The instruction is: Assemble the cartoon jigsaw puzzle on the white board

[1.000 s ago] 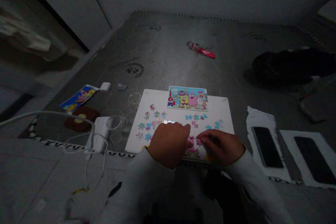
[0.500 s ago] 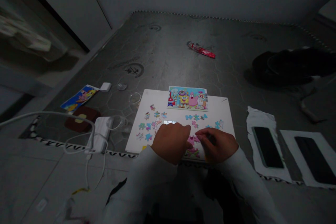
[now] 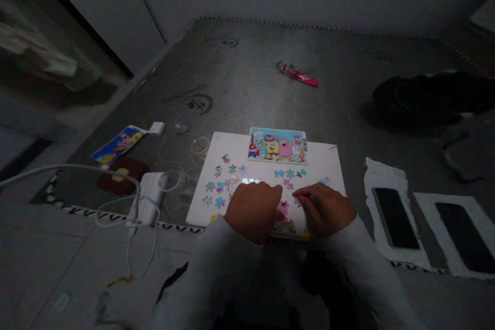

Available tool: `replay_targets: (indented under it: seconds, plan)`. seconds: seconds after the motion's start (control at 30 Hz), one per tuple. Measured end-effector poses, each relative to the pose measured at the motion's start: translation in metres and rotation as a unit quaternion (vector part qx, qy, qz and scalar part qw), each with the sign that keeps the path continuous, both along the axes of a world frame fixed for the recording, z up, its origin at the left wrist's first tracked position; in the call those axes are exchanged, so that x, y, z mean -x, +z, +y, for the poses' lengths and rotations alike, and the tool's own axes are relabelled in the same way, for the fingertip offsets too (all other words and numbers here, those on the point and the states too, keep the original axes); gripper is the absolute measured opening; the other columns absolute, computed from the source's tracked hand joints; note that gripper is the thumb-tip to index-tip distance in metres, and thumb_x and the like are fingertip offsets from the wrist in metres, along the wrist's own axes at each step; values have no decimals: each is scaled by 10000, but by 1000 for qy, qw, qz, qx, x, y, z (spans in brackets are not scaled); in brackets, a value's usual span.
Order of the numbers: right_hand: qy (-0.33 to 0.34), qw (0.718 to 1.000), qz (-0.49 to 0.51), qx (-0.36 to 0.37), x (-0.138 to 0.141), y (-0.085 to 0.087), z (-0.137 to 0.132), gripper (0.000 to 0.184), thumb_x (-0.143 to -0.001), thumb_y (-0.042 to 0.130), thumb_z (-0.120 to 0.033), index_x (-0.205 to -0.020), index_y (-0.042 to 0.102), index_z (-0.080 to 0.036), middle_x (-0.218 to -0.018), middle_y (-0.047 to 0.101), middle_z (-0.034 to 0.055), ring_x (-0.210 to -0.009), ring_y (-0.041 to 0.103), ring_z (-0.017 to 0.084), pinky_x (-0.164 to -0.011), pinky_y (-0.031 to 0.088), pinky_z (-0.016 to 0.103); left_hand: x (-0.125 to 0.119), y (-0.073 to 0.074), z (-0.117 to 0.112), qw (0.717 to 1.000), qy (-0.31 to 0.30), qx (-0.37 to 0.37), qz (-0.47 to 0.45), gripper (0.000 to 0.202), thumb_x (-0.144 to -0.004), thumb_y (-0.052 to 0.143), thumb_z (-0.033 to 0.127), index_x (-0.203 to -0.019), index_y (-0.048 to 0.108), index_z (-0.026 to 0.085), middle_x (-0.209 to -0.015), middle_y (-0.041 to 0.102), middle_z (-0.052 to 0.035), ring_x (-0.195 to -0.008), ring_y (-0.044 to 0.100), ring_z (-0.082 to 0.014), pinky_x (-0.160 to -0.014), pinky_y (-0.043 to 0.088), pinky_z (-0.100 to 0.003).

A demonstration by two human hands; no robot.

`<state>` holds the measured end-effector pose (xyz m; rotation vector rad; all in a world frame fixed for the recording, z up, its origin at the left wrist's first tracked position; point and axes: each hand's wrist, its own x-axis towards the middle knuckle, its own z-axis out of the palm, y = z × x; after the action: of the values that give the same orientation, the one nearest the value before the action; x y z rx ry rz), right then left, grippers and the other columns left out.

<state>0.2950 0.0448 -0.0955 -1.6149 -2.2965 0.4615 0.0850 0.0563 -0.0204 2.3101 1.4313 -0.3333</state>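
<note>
My left hand point(image 3: 253, 212) rests curled on a white board point(image 3: 207, 165), its fingertips touching a pink jigsaw section point(image 3: 284, 221) near the front edge. My right hand point(image 3: 324, 210) lies on the other side of that section, with its fingers over pink pieces. Whether either hand holds a piece is hidden. Several loose blue, teal and pink puzzle pieces point(image 3: 232, 178) are scattered across the board. At the board's far edge lies a SpongeBob picture card point(image 3: 277, 145).
White phone charger point(image 3: 149, 196) and tangled cable lie left of the board. Beyond it are clear plastic rings point(image 3: 200, 145). Two dark phones point(image 3: 394, 217) lie on white paper to the right. A red tube point(image 3: 297, 75) and dark bag point(image 3: 429, 98) lie farther away.
My right hand has slid slightly up and to the right over the pieces. My left hand has barely moved, and the view has shifted a little.
</note>
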Motion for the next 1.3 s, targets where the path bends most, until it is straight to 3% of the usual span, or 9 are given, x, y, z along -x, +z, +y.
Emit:
replay_targets:
  seconds: [0.23,0.5,0.7,0.87,1.13,1.3]
  plan:
    - [-94,993,4,-78,20,-2,-5,261,-938,546,-376,-1066,699,-208,-913,670,57,-823,627,198,-741,416,335,0,2,-1,1000,-2,3,6,263,-896,640,411,-1044,631,193,-998,725,-104,-957,700,-334,-757,532,-430]
    - [-98,987,-12,-123,31,-5,-9,240,-950,574,-402,-1059,686,-219,-907,673,33,-815,621,187,-707,338,322,-1,-1,-1,1000,-3,-13,-1,271,-909,629,418,-1047,635,184,-992,725,-103,-944,703,-351,-757,555,-476]
    - [-129,983,-43,-120,37,-1,-10,262,-928,614,-441,-1052,692,-224,-878,680,21,-813,622,193,-703,294,321,0,3,-2,1000,4,-17,-5,263,-922,611,411,-1043,638,179,-991,725,-99,-930,705,-343,-755,560,-480]
    - [-136,985,-31,-100,39,0,-11,211,-937,589,-367,-1042,707,-227,-865,689,24,-810,612,182,-696,274,316,6,4,-3,1000,11,-23,-8,265,-913,622,426,-1026,643,186,-979,728,-94,-929,705,-349,-767,556,-495]
    - [-120,987,2,-111,37,0,-11,155,-922,621,-322,-1012,702,-224,-863,680,4,-789,603,170,-708,288,298,21,17,-2,996,77,-13,42,244,-953,555,408,-1088,639,222,-1021,725,-70,-943,703,-345,-764,556,-505]
    - [-116,989,21,-94,37,3,-10,130,-907,639,-329,-965,694,-226,-848,668,-6,-805,615,171,-724,299,301,21,23,-1,995,85,4,57,234,-965,535,383,-1107,631,225,-1058,721,-72,-969,698,-341,-781,552,-499]
